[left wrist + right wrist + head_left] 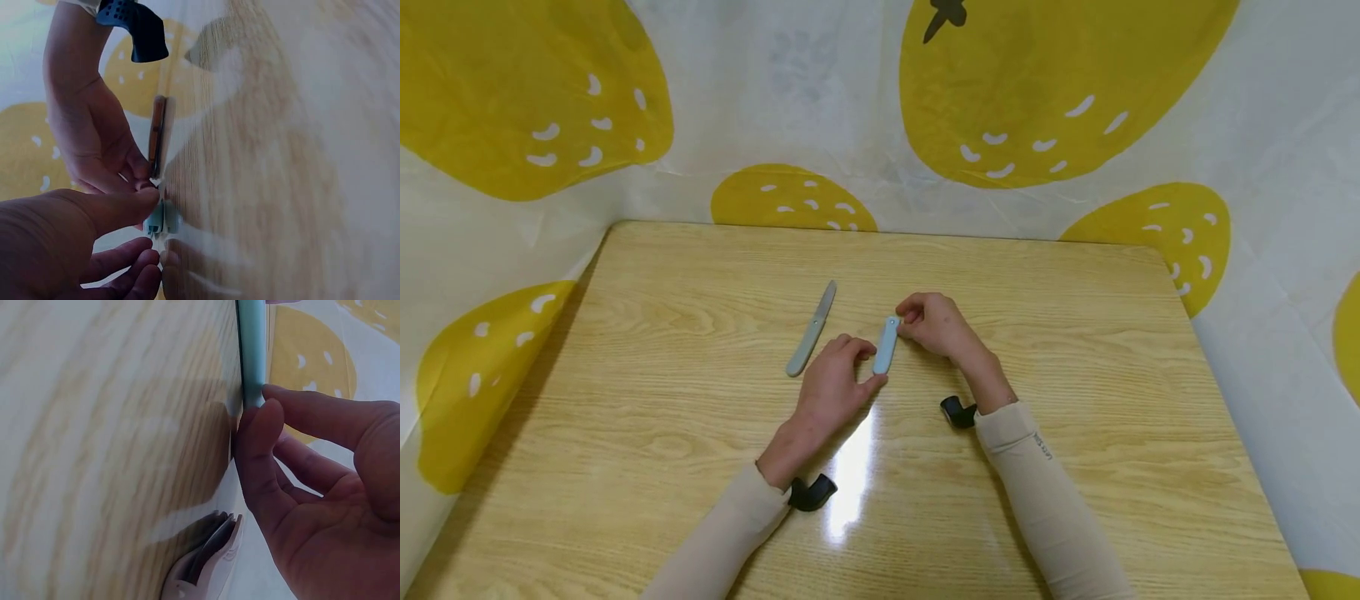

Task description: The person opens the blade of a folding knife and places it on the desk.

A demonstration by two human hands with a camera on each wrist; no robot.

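light-blue folding knife (886,346), one, smooth and slim with a round rivet, lies on the glossy wood-grain table (1112,333), between two hands. the left hand (835,375) holds its lower end with thumb and fingers; the right hand (942,323) pinches its upper end. one second knife (807,342), left of it, shows a metal blade and a curved grey-green handle. two beige sleeves (1052,500); white cloth (775,125) behind, printed with yellow rounded shapes.
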